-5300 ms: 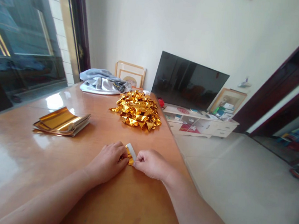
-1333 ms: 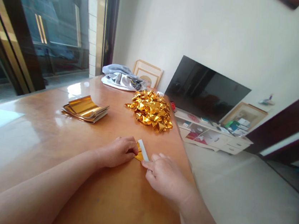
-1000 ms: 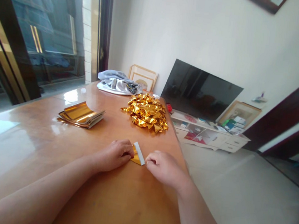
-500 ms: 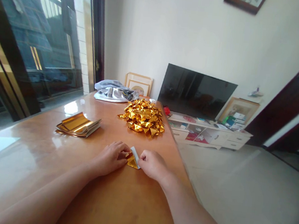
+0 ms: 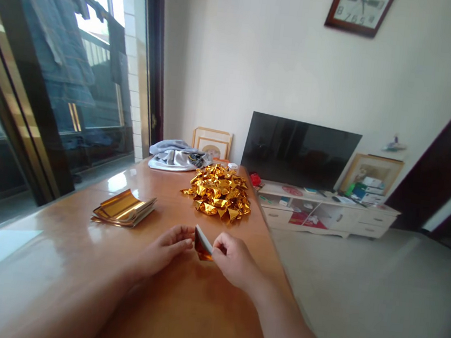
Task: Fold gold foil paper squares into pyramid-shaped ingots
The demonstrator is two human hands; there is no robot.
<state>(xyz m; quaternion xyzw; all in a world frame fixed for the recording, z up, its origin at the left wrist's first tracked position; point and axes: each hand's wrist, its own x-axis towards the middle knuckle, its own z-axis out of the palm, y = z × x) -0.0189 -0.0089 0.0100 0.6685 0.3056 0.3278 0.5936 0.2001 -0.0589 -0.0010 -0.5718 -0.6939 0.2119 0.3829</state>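
A small folded piece of gold foil paper [image 5: 203, 249] with a pale whitish edge is tilted up just above the wooden table, between my two hands. My right hand [image 5: 235, 258] pinches its right side with thumb and curled fingers. To the left, my left hand [image 5: 170, 247] has its thumb and fingers slightly apart, with the tips by the paper's left edge; whether they touch it is hard to tell. Beyond the hands lies a heap of folded gold foil pieces [image 5: 222, 193]. A stack of flat gold foil sheets [image 5: 123, 209] rests to the left, its top sheet curling.
The glossy wooden table [image 5: 192, 317] has its right edge beside my right arm. At its far end are a bundle of grey-blue cloth [image 5: 178, 155] and framed pictures [image 5: 212, 140]. A television [image 5: 300, 153] and a low white cabinet [image 5: 326, 213] stand beyond.
The folded foil paper has been tilted up off the table in my right hand. My left fingers have loosened from its left side. The camera view has tipped upward.
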